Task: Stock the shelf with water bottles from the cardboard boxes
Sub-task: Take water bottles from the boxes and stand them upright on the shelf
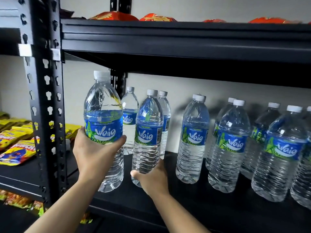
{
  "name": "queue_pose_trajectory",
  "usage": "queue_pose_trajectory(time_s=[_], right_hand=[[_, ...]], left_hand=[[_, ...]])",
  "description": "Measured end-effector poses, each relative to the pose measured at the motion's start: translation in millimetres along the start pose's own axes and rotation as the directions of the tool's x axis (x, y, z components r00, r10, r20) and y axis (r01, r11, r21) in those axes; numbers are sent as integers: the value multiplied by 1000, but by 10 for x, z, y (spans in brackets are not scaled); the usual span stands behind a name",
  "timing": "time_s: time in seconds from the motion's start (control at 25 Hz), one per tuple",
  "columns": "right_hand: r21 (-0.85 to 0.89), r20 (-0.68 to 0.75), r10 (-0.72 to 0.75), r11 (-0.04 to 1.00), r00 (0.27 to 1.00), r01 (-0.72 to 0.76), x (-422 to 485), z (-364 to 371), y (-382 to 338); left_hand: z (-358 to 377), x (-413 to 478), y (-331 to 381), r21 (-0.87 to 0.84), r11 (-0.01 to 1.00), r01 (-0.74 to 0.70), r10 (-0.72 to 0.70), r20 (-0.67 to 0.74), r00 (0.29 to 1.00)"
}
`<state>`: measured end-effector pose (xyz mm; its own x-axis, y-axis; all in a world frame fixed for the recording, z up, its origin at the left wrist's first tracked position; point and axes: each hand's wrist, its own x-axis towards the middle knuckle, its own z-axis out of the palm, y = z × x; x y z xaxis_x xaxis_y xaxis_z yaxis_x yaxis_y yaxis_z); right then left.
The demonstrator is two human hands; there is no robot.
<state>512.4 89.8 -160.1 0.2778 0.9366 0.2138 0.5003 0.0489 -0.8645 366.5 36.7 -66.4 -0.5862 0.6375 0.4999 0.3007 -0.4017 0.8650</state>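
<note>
**A:** What can be read on the labels?

**B:** Each label says "Waig" in white on blue, with green leaves at the side. On the near bottle (103,115), the one you hold on the left, "Drinking Water" is printed above the name. The second bottle (148,132) shows a barcode at the right edge of its label. The small line above its "Waig" is too blurred to read.

**A:** And my hands?

**B:** Your left hand (94,148) is wrapped round the near bottle at the bottom edge of the label, thumb across the front and fingers round the far side. Your right hand (151,179) grips the second bottle low down, with the thumb lying across the front near the base and the fingers curled round the right side.

**A:** Where are those two?

**B:** They are side by side at the left end of the shelf board (185,207), close to the black post (45,98). I cannot tell whether either base rests on the board.

**A:** How do they look?

**B:** They are clear plastic, ribbed below the label, filled with water and closed with white caps. More bottles (230,145) of the same kind stand behind them and along to your right. Yellow snack packets (15,145) lie in the bay to your left, and red packets (114,15) lie on the shelf above.
</note>
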Motion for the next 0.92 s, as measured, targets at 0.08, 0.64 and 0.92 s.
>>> queue_pose_trajectory(time_s=[0.08,0.64,0.92], right_hand=[[14,-27,26,1000,999,-26,-11,43,73],[1,-98,97,995,990,-97,385,129,121],[-45,-78,106,993,991,-110,438,138,139]], left_hand=[[6,-19,-20,-3,1000,10,-10,12,1000],[69,59,-154,-23,999,23,-23,8,1000],[126,86,-164,-15,1000,6,-6,22,1000]])
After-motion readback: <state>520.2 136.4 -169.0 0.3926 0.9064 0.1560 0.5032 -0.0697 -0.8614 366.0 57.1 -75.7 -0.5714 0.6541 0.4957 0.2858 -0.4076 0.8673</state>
